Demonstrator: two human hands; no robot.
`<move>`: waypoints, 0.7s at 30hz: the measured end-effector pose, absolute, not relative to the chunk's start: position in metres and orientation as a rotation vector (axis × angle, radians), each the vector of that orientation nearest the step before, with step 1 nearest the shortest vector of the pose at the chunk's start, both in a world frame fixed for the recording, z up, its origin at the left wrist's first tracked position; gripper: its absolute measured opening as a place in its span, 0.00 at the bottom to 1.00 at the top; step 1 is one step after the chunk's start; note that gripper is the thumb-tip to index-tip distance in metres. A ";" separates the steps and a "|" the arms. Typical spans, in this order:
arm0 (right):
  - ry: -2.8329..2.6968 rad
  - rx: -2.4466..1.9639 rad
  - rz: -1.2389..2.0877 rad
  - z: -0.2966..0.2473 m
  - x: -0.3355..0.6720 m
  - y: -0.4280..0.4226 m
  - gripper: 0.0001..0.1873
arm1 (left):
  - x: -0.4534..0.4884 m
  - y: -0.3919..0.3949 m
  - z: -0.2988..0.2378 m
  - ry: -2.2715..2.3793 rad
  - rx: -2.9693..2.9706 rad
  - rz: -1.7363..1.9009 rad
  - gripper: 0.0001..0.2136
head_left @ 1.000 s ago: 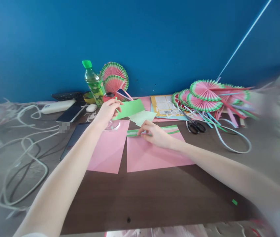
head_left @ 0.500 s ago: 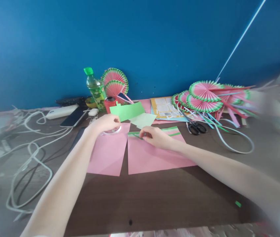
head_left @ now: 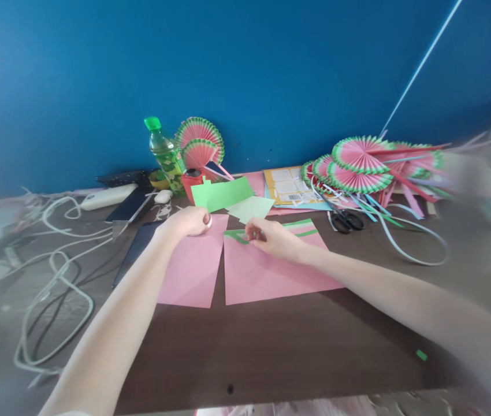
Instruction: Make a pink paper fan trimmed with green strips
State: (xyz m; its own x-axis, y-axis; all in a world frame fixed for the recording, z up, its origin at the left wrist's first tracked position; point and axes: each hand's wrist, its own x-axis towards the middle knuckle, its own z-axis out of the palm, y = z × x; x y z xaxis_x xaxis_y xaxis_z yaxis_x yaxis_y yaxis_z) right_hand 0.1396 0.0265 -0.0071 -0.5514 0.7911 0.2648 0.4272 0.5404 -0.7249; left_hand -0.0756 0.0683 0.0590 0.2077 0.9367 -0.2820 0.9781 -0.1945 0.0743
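Observation:
My left hand (head_left: 189, 222) is closed over a small roll of clear tape at the top edge of the left pink sheet (head_left: 191, 268). My right hand (head_left: 271, 237) pinches a thin green paper strip (head_left: 237, 235) at the top of the right pink sheet (head_left: 267, 271). Two more green strips (head_left: 304, 228) lie on that sheet beyond my fingers. A bright green sheet (head_left: 222, 193) and a pale green sheet (head_left: 252, 208) lie just behind both hands.
Pink-and-green paper fans (head_left: 360, 167) are piled at the back right, others (head_left: 200, 144) lean on the blue wall by a green bottle (head_left: 165, 153). Black scissors (head_left: 343, 221), a white strip loop (head_left: 419, 242), phones (head_left: 135, 248) and white cables (head_left: 55, 277) lie around.
My left hand let go of the bright green sheet, which now lies flat, and came down onto the tape roll. My right hand has lifted the end of the green strip.

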 end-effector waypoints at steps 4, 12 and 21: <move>-2.101 -0.965 0.748 -0.012 0.138 0.028 0.10 | -0.083 0.068 0.072 1.792 2.190 -0.208 0.04; -1.956 -0.911 0.498 -0.008 0.141 0.024 0.10 | -0.084 0.051 0.101 1.278 1.805 0.004 0.10; -1.955 -0.801 0.407 -0.008 0.143 0.019 0.19 | -0.061 0.053 0.075 0.951 1.774 0.251 0.10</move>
State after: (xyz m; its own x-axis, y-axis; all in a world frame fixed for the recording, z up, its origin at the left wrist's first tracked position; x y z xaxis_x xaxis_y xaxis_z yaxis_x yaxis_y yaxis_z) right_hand 0.1428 0.0194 -0.0080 -0.3339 0.6821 0.6505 0.3658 0.7298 -0.5775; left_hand -0.0607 0.0526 0.0750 0.6608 0.7023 -0.2647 0.4807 -0.1252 0.8679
